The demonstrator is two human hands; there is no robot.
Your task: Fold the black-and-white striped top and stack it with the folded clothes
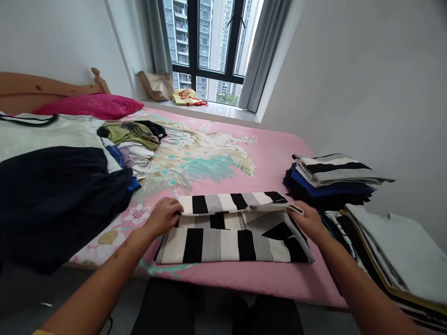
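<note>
Left hand (163, 217) and right hand (309, 222) pinch the striped garment (228, 245), fingers nearly closed; seems light, floppy, best gripped at folded edges.

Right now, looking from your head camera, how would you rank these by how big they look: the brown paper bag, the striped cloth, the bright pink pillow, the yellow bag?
Largest to smallest:
1. Striped cloth
2. Bright pink pillow
3. Brown paper bag
4. Yellow bag

The cloth is nearest, which enlarges it.
</note>
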